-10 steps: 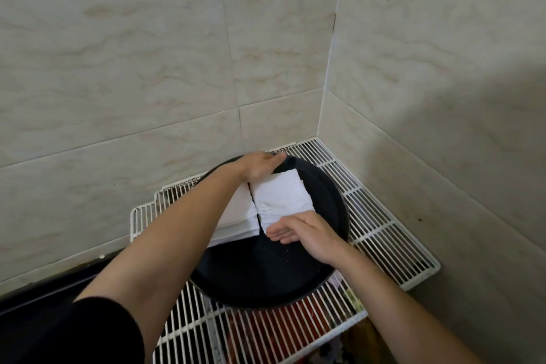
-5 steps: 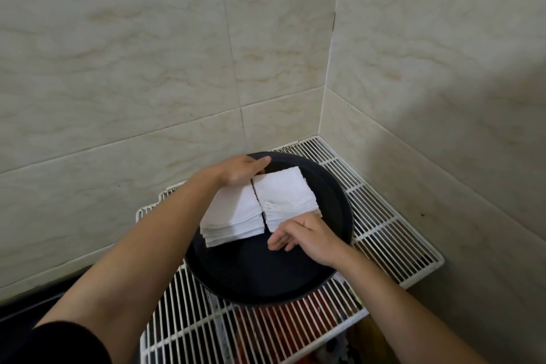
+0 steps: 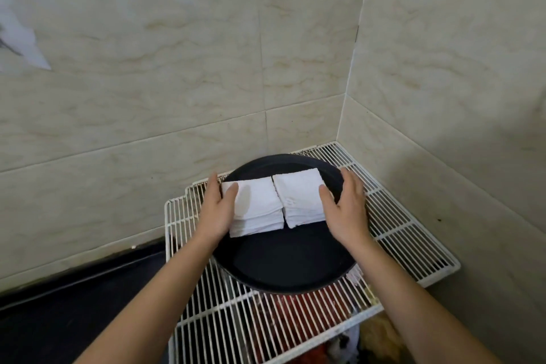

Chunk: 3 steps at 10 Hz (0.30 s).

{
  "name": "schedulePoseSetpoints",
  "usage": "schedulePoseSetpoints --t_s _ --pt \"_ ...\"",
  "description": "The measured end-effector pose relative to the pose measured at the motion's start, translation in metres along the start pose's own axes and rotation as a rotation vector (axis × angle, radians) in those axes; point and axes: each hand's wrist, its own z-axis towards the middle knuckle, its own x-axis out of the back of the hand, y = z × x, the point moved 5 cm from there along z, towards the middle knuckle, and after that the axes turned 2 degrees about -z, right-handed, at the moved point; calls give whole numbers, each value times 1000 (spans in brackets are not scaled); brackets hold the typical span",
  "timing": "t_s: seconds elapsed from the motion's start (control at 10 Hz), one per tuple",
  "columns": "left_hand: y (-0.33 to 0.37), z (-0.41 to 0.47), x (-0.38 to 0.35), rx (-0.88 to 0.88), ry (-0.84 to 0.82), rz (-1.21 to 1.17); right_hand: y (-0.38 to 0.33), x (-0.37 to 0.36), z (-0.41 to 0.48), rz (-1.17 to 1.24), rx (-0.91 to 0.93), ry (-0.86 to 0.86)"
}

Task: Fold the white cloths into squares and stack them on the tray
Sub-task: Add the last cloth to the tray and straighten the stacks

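A round black tray (image 3: 283, 269) rests on a white wire rack. Two stacks of folded white square cloths sit side by side in its far half: the left stack (image 3: 257, 210) and the right stack (image 3: 301, 198), edges touching. My left hand (image 3: 217, 210) lies flat against the left stack's outer side, thumb on top. My right hand (image 3: 345, 210) presses against the right stack's outer side, thumb on its top edge. Both hands have fingers extended and bracket the stacks; neither lifts a cloth.
The white wire rack (image 3: 407, 230) fills a corner between two beige tiled walls. Red and other items show below the rack (image 3: 292, 313). A dark counter surface (image 3: 74, 304) lies to the left. A white scrap (image 3: 20, 41) hangs on the left wall.
My left hand moved from the stacks' far edge to the left stack's outer side. My right hand moved from the near edge to the right stack's outer side. The view shifted.
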Motion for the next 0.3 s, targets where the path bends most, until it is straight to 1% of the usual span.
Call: schedulePoseSetpoints --t_s 0.1,0.2,0.3 --pt "-23 -14 -10 108 -84 -286 14 -15 -1 89 -160 -173" --pt "-27 -14 -9 138 -117 -300 15 -18 -6 107 -119 -246" --pt "-31 -21 -2 148 -93 -203 3 -5 -9 68 -74 -264"
